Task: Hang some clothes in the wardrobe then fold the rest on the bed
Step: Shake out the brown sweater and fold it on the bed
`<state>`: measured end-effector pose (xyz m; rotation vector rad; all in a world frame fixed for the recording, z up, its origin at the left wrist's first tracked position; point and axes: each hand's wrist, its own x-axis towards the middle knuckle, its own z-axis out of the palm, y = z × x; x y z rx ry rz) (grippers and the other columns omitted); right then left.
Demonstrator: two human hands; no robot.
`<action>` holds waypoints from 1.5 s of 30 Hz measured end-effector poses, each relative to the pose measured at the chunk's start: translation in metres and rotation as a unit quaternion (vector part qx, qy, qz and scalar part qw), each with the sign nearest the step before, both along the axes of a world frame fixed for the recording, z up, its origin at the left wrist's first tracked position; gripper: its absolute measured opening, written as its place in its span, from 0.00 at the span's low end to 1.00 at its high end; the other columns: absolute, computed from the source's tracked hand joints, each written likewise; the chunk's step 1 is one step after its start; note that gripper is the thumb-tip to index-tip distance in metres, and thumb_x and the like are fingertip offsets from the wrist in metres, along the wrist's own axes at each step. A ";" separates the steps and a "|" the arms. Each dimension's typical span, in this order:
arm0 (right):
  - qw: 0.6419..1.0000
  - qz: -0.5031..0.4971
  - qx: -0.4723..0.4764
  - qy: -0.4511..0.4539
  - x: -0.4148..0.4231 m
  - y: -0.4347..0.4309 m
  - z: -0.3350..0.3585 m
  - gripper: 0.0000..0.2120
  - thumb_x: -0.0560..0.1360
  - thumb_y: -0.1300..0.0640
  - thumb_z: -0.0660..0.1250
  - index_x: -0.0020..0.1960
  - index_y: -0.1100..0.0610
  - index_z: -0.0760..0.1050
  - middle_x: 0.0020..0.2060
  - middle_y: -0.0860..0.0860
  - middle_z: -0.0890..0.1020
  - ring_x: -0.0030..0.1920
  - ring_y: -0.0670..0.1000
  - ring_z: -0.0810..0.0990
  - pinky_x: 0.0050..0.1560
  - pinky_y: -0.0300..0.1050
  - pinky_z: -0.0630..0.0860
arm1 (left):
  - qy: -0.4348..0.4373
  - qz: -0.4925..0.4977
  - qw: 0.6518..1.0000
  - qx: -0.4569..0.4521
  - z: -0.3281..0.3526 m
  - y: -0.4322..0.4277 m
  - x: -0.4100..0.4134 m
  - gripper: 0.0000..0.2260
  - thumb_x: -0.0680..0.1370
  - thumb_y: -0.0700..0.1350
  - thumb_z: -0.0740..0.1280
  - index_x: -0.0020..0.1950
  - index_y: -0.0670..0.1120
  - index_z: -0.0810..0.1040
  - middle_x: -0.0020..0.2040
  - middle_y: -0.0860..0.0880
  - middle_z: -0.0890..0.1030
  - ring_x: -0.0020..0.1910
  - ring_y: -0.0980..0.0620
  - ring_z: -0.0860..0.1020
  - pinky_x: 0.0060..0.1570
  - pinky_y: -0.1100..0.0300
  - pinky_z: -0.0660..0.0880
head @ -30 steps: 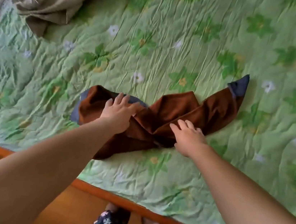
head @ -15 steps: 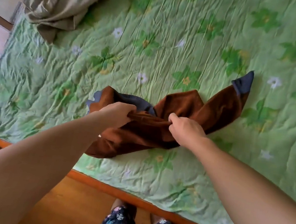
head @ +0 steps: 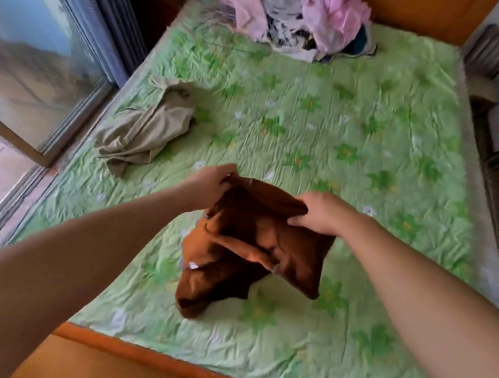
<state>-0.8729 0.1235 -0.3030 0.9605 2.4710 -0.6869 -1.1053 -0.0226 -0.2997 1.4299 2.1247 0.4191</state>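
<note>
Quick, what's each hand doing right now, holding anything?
Left hand: closed, gripping the top edge of the brown garment.
Right hand: closed, gripping the same garment's top edge on the other side.

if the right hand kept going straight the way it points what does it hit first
Likely the beige garment at the left edge of the quilt; the right hand, gripping the brown garment, points that way. Depth is unclear, so it might pass above.
</note>
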 end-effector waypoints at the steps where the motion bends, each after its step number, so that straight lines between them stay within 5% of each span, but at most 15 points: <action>1: 1.000 -0.007 0.009 -0.005 0.000 0.000 0.011 0.18 0.77 0.41 0.69 0.61 0.50 0.79 0.46 0.49 0.81 0.44 0.52 0.77 0.42 0.45 0.71 | -0.005 -0.005 1.000 0.018 0.016 0.001 0.000 0.04 0.81 0.41 0.63 0.53 0.47 0.76 0.42 0.47 0.77 0.45 0.43 0.76 0.40 0.57 0.64; 6: 0.993 -0.060 0.083 0.055 0.004 0.006 0.074 0.15 0.80 0.43 0.65 0.56 0.53 0.80 0.50 0.55 0.83 0.49 0.57 0.80 0.45 0.47 0.73 | -0.012 -0.013 0.996 0.082 0.078 0.006 -0.004 0.08 0.82 0.47 0.65 0.52 0.43 0.79 0.44 0.45 0.81 0.46 0.44 0.78 0.43 0.56 0.71; 9: 0.985 -0.063 0.134 0.086 0.010 0.011 0.121 0.14 0.80 0.43 0.65 0.57 0.52 0.80 0.52 0.56 0.83 0.53 0.59 0.80 0.48 0.48 0.74 | 0.010 -0.048 0.995 0.092 0.117 0.009 -0.010 0.10 0.80 0.51 0.69 0.52 0.44 0.79 0.44 0.46 0.81 0.45 0.47 0.79 0.39 0.63 0.71; 12: 0.973 -0.078 0.180 0.121 0.019 0.019 0.175 0.13 0.80 0.43 0.66 0.56 0.50 0.80 0.52 0.56 0.82 0.54 0.60 0.80 0.48 0.48 0.74 | 0.038 -0.119 0.990 0.068 0.168 0.014 -0.010 0.13 0.73 0.54 0.77 0.49 0.50 0.77 0.45 0.49 0.81 0.46 0.50 0.78 0.43 0.59 0.71; 20: 0.944 -0.078 0.254 0.196 0.039 0.023 0.261 0.09 0.81 0.46 0.65 0.56 0.49 0.80 0.53 0.56 0.83 0.52 0.59 0.80 0.47 0.48 0.73 | 0.196 -0.161 0.967 0.033 0.244 0.040 -0.005 0.17 0.75 0.43 0.74 0.63 0.45 0.78 0.56 0.46 0.80 0.56 0.44 0.77 0.54 0.55 0.71; 24: 0.941 -0.073 0.269 0.194 0.055 0.023 0.271 0.08 0.82 0.46 0.63 0.53 0.49 0.77 0.53 0.56 0.83 0.53 0.60 0.80 0.45 0.47 0.70 | 0.198 -0.148 0.962 0.116 0.251 0.049 -0.001 0.06 0.78 0.43 0.71 0.51 0.48 0.75 0.45 0.50 0.77 0.50 0.44 0.77 0.45 0.55 0.68; 29: 0.928 -0.105 0.276 0.229 0.083 0.031 0.280 0.11 0.82 0.46 0.61 0.56 0.49 0.79 0.49 0.51 0.82 0.50 0.56 0.80 0.45 0.48 0.72 | 0.150 -0.116 0.964 0.186 0.258 0.053 0.005 0.11 0.79 0.49 0.70 0.41 0.53 0.70 0.38 0.55 0.73 0.39 0.50 0.73 0.39 0.56 0.65; 36: 0.945 -0.140 0.224 0.193 0.085 0.042 0.278 0.04 0.76 0.57 0.67 0.46 0.48 0.75 0.44 0.50 0.80 0.49 0.57 0.80 0.38 0.45 0.70 | 0.088 -0.115 0.963 0.228 0.265 0.065 0.047 0.10 0.80 0.52 0.70 0.40 0.51 0.77 0.34 0.54 0.77 0.33 0.59 0.73 0.31 0.65 0.65; 40: 0.952 -0.124 -0.014 0.278 0.053 0.018 0.277 0.35 0.64 0.59 0.75 0.69 0.49 0.69 0.57 0.51 0.79 0.56 0.56 0.80 0.53 0.51 0.78 | 0.099 -0.138 0.956 0.239 0.285 0.082 0.080 0.14 0.77 0.50 0.72 0.35 0.49 0.72 0.33 0.53 0.73 0.32 0.57 0.69 0.31 0.61 0.62; 41: 0.946 -0.111 -0.036 0.304 0.044 0.013 0.273 0.36 0.64 0.57 0.75 0.70 0.48 0.69 0.58 0.51 0.80 0.56 0.54 0.80 0.56 0.52 0.78 | 0.106 -0.142 0.955 0.236 0.287 0.085 0.086 0.13 0.76 0.49 0.72 0.35 0.48 0.72 0.33 0.52 0.72 0.32 0.56 0.69 0.31 0.60 0.62; 45: 0.921 -0.124 0.041 0.367 0.026 0.012 0.262 0.09 0.74 0.63 0.67 0.48 0.50 0.80 0.42 0.53 0.83 0.44 0.54 0.81 0.43 0.50 0.75 | 0.080 -0.129 0.959 0.240 0.290 0.087 0.094 0.11 0.75 0.49 0.75 0.40 0.45 0.76 0.34 0.53 0.73 0.33 0.55 0.70 0.30 0.65 0.62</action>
